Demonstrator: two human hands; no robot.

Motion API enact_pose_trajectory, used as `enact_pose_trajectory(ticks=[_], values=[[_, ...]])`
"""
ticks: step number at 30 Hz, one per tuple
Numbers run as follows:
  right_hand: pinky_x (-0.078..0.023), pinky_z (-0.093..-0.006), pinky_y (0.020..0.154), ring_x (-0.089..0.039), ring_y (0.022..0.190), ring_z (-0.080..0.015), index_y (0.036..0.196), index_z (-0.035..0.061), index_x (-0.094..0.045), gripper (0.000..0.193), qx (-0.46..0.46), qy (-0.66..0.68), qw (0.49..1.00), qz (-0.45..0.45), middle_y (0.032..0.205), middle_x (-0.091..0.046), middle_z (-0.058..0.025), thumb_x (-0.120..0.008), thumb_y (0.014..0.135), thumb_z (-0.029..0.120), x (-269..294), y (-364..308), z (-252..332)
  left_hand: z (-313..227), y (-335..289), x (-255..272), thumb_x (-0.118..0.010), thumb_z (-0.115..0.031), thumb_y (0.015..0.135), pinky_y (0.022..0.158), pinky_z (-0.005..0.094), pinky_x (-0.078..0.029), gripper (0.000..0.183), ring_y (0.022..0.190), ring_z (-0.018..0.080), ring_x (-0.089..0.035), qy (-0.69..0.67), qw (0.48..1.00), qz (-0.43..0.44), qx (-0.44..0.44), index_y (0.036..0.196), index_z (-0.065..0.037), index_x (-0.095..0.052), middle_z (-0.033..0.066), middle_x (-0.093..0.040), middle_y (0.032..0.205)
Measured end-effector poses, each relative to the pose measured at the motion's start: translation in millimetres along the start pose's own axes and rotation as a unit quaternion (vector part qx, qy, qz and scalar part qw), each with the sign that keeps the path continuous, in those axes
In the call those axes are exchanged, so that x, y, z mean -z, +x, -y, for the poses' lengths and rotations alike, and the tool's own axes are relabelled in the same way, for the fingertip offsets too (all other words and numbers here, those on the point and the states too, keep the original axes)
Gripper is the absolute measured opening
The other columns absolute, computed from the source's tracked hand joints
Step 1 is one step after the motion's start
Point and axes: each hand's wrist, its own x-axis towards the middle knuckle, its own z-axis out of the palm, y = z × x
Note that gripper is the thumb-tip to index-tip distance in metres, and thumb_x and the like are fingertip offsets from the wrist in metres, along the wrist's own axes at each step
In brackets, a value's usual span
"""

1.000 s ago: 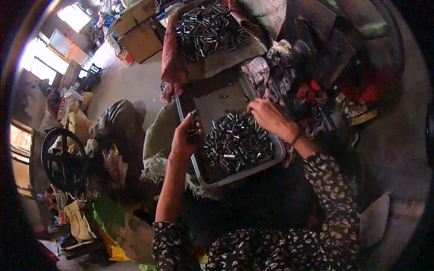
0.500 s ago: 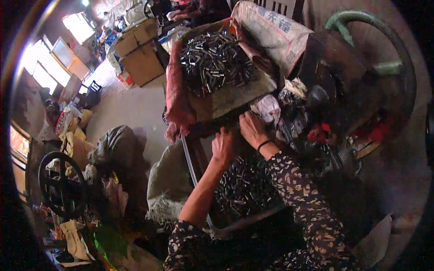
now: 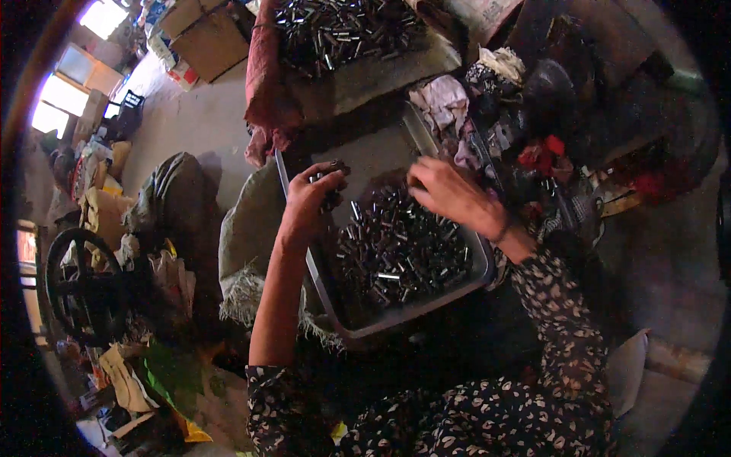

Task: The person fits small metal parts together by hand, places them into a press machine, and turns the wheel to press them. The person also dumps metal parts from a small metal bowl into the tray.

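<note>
1. Two hands work over one grey metal tray [image 3: 346, 324] heaped with small dark and silvery metal cylinders [image 3: 400, 255]; the tray sits tilted in front of the person, its far end bare of parts.
2. Left hand [image 3: 308, 206]: its grip is closed around a small bunch of the cylinders, whose ends stick out above the fingers [image 3: 331, 171]. It hangs over the tray's left rim, just left of the heap.
3. Right hand [image 3: 445, 190]: palm down at the far edge of the heap, fingers curled toward the pieces. Whether this grip pinches a piece I cannot tell; the fingertips are hidden.
4. Step in hand, as I judge it: picking and sorting, with pieces gathered from the heap into the left-hand bundle.
5. The next move would call for a fine pinch on a single cylinder just under the right grip, then a short carry across to the left grip without spilling the bunch already held.
6. Beyond both grips, farther from the person, a second pile of similar metal parts [image 3: 343, 30] lies on a raised surface beside a red cloth [image 3: 263, 84]; crumpled rags [image 3: 449, 103] lie just past the right grip.
</note>
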Motion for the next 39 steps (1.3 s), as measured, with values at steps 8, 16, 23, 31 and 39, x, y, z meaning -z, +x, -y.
enact_pose_trajectory(ticks=[8,16,23,31,39], values=[[-0.045,-0.0349,0.067,-0.054,0.079,-0.0289,0.088,0.0018,-0.057,0.020,0.016,0.029,0.996,0.087,0.084,-0.052,-0.0112,-0.062,0.070,0.009,-1.6,-72.6,75.5,15.7,-72.5,15.4,-0.052,-0.007,0.081,0.052,0.0232,-0.046,0.034,0.067,0.0123,-0.055,-0.212,0.977,0.025,-0.020,0.115,-0.002,-0.048,0.0065,-0.057,0.089],[-0.041,-0.0341,0.071,-0.050,0.085,-0.0244,0.074,0.0051,-0.055,0.008,0.088,-0.177,0.978,0.059,0.090,-0.052,-0.0115,-0.050,0.069,0.008,-48.1,-82.5,108.4,19.7,-100.6,14.5,-0.056,-0.013,0.081,0.052,0.0225,-0.045,0.028,0.067,0.0122,-0.056,-0.231,0.973,0.020,0.022,0.107,-0.002,-0.051,0.0054,-0.057,0.083],[-0.046,-0.0338,0.066,-0.054,0.077,-0.0298,0.084,0.0029,-0.056,0.011,0.028,0.075,0.997,0.015,0.083,-0.052,-0.0127,-0.053,0.074,0.003,-31.9,-67.4,97.6,33.2,-107.9,-3.3,-0.057,-0.016,0.081,0.052,0.0237,-0.045,0.025,0.065,0.0110,-0.055,-0.198,0.979,0.001,0.047,0.103,-0.004,-0.053,0.0033,-0.057,0.076],[-0.042,-0.0200,0.057,-0.051,0.064,-0.0060,0.100,0.0027,-0.058,0.018,-0.101,0.312,0.943,-0.051,0.076,-0.054,-0.0001,-0.052,0.085,0.009,-8.0,-36.4,60.0,36.1,-84.3,-35.1,-0.060,-0.011,0.079,0.055,0.0233,-0.047,0.024,0.067,0.0111,-0.056,-0.220,0.969,0.048,0.102,0.101,-0.004,-0.053,0.0031,-0.058,0.078],[-0.042,-0.0200,0.054,-0.052,0.060,-0.0066,0.097,0.0022,-0.059,0.021,-0.221,0.400,0.889,-0.024,0.072,-0.056,-0.0007,-0.049,0.088,0.019,-6.4,-41.3,47.9,46.3,-67.3,-51.5,-0.058,-0.012,0.080,0.053,0.0232,-0.047,0.022,0.067,0.0106,-0.057,-0.218,0.968,0.070,0.107,0.099,-0.004,-0.052,0.0031,-0.059,0.079]])
